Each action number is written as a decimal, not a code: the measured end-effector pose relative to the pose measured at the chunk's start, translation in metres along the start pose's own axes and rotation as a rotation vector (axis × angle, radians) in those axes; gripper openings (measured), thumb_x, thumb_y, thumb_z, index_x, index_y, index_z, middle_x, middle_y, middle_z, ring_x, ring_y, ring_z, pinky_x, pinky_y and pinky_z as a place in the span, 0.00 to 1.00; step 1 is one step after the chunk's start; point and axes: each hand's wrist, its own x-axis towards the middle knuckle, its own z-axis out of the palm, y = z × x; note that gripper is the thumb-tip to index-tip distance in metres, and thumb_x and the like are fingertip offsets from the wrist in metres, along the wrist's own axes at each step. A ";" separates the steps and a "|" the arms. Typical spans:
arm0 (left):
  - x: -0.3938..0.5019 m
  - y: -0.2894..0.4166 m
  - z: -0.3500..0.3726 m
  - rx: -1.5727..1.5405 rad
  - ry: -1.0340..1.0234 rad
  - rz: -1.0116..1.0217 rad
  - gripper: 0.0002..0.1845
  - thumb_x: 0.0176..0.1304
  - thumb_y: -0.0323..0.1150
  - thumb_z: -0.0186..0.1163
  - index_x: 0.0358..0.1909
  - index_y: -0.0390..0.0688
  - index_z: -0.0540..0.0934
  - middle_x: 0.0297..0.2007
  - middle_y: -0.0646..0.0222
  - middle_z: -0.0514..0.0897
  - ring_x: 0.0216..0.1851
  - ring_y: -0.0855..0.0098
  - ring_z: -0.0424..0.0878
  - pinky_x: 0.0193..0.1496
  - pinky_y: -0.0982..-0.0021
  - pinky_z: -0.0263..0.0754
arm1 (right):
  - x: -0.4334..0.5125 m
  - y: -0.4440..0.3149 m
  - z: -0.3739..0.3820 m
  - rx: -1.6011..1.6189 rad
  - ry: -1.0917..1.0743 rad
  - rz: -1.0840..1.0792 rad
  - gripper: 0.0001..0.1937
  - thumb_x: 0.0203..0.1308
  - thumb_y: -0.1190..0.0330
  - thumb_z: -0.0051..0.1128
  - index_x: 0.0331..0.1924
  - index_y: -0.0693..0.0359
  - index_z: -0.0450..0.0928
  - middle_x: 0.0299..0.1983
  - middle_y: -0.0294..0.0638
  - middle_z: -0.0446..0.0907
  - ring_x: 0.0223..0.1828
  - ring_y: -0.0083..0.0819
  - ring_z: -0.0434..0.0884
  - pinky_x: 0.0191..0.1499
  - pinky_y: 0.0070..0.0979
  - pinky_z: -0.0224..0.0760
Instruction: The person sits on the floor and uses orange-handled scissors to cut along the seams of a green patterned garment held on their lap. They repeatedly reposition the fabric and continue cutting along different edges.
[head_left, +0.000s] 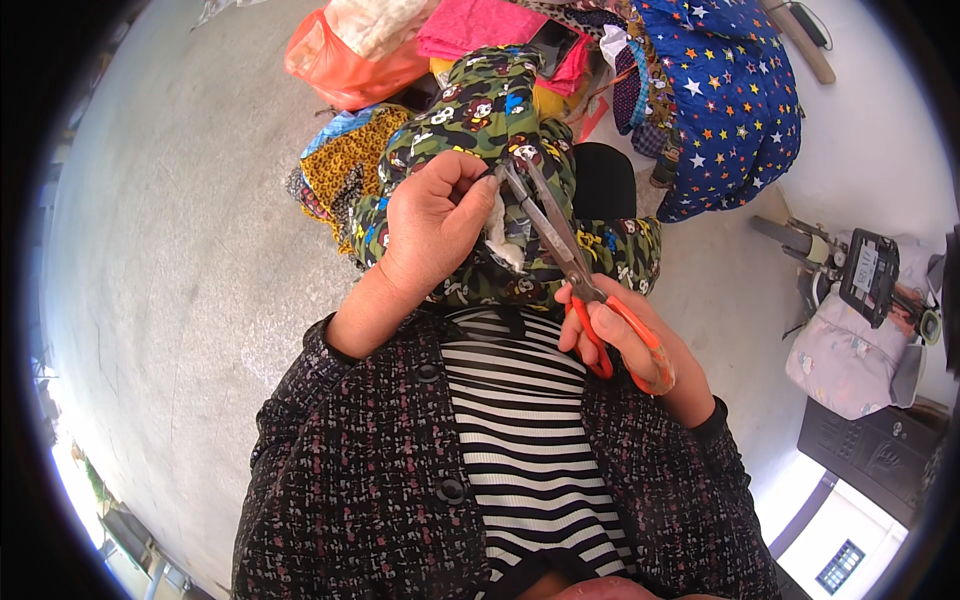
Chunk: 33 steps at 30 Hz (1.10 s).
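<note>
My right hand (645, 322) holds a pair of scissors (576, 276) by the orange handles. The metal blades are spread and point away from me. Close to the blade tips, my left hand (439, 217) pinches a small dark bit of material between thumb and fingers; what it belongs to is unclear. Under both hands lies a padded camouflage fabric piece (480, 112) with cartoon prints, bunched in front of my lap. White fluffy filling (506, 247) shows against it, just below my left fingertips. The scissors partly cover the fabric.
Beyond the padded piece are a red plastic bag (375, 79), pink cloth (472, 30) and a black phone (555, 46). Yellow patterned cloth (364, 157) lies left. Blue star-print quilted fabric (735, 112) stands right, near a vehicle's handlebar display (866, 270).
</note>
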 end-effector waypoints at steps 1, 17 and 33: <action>0.000 0.000 0.000 -0.005 0.000 0.002 0.05 0.64 0.28 0.65 0.36 0.37 0.81 0.23 0.73 0.81 0.25 0.83 0.76 0.30 0.78 0.73 | 0.001 0.000 0.000 0.007 0.006 0.002 0.28 0.70 0.50 0.44 0.59 0.69 0.70 0.34 0.40 0.80 0.30 0.19 0.73 0.35 0.17 0.66; -0.004 0.005 0.001 0.000 -0.011 -0.026 0.04 0.64 0.27 0.65 0.36 0.37 0.81 0.24 0.76 0.80 0.26 0.85 0.74 0.30 0.79 0.72 | 0.008 0.002 0.006 0.027 0.029 -0.016 0.27 0.72 0.50 0.44 0.59 0.68 0.70 0.35 0.41 0.79 0.30 0.18 0.73 0.33 0.17 0.67; -0.003 0.006 0.003 -0.012 -0.011 -0.013 0.04 0.64 0.27 0.65 0.36 0.37 0.80 0.23 0.76 0.80 0.25 0.85 0.74 0.30 0.79 0.72 | 0.005 0.002 0.005 0.013 0.028 0.012 0.28 0.71 0.50 0.45 0.59 0.68 0.70 0.34 0.41 0.79 0.29 0.18 0.74 0.33 0.16 0.68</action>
